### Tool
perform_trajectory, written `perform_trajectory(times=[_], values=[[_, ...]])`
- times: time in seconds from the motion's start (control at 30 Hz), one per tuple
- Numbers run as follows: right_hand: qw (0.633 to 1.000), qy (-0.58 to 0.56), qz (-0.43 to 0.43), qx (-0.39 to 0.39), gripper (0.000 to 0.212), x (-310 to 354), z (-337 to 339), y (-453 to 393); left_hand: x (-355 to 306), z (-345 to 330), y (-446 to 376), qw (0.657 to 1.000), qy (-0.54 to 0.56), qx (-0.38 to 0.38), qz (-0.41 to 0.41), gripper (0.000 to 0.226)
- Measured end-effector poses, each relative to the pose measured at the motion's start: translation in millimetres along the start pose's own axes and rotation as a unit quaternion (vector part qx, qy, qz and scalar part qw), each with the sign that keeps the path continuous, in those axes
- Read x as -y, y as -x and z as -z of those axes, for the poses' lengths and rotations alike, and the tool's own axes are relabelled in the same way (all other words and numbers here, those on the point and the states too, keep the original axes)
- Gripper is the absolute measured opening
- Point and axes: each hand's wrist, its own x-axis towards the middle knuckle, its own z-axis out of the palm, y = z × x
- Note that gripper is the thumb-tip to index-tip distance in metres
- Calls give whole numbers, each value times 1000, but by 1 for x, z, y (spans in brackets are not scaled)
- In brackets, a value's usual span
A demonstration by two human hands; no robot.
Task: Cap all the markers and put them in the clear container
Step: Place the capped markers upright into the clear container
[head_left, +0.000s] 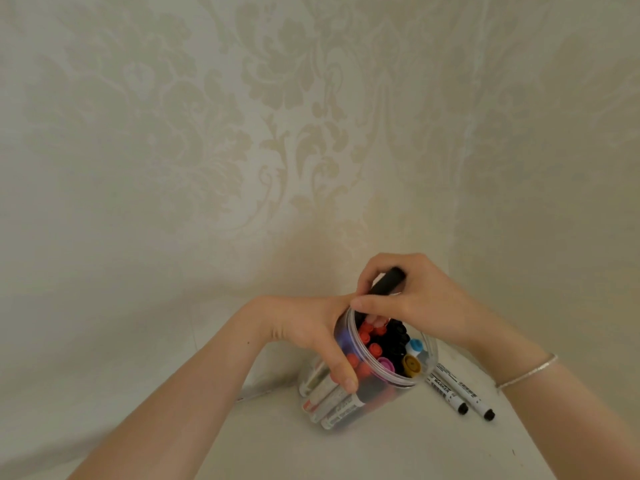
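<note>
A clear container stands tilted toward me on the white table, packed with several markers showing red, black, pink, yellow and blue caps. My left hand grips its left wall, thumb down the front. My right hand is above the rim and holds a capped black marker, its lower end pointing into the container. Two white markers lie on the table just right of the container, black ends toward me; whether those ends are caps I cannot tell.
A cream damask-patterned wall rises close behind the table and wraps round on the right. A thin white object lies on the table left of the container. A silver bracelet sits on my right wrist.
</note>
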Motion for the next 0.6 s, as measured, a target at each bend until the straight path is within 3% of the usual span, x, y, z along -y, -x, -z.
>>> perform_trajectory(times=[0.07, 0.17, 0.37, 0.43, 0.5, 0.57, 0.6], values=[[1000, -1, -11, -7, 17, 0, 1, 0, 2, 0, 0, 1000, 8, -13, -4, 74], [994, -93, -11, -64, 13, 3, 7, 1, 7, 1, -1, 1000, 0, 15, -24, 84], [997, 38, -57, 43, 9, -4, -1, 4, 6, 1, -3, 999, -23, 5, -22, 75], [998, -16, -54, -14, 6, -2, 1, 4, 6, 1, -2, 999, -5, -2, -35, 79], [987, -46, -72, -138, 7, -9, 11, 2, 5, 1, -1, 999, 17, 6, -35, 88], [971, 33, -130, -197, 10, -33, 24, -5, 6, 1, -1, 999, 29, 17, -34, 88], [964, 102, -179, -170, 9, -48, 27, -7, 6, 1, -1, 999, 30, 19, -33, 87]])
